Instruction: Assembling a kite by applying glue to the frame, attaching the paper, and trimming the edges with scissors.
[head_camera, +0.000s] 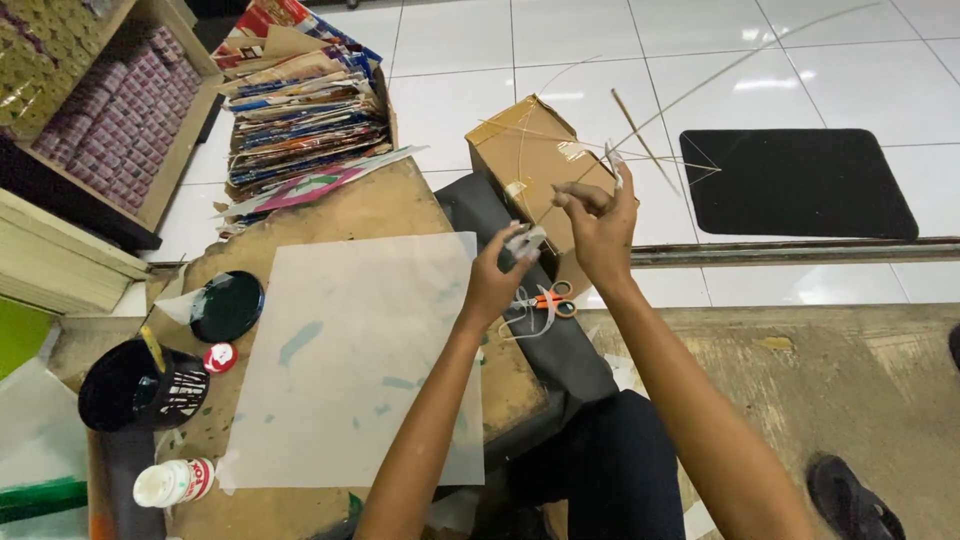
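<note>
Bamboo kite frame (640, 130) is pinched by the right hand (600, 225) above the cardboard box (535, 160); tape roll (525, 241) is gripped by the left hand (497, 275). Overbending risks snapping a thin stick.

You look down on a white tiled floor (600, 60) that shines with glare from lights overhead. A black mat (800, 180) lies on the tiles at the upper right, and a metal strip (800, 250) runs across just below it. Nearer to you the ground turns to rough grey concrete (800, 380). At the upper left, a wooden shelf (170, 150) holds rows of small packets. Beside it, a stack of coloured papers (300, 110) sits in an open box. A worn wooden board (390, 205), spotted with green paint, serves as the table. A black shoe (850, 500) rests on the concrete at the lower right.
</note>
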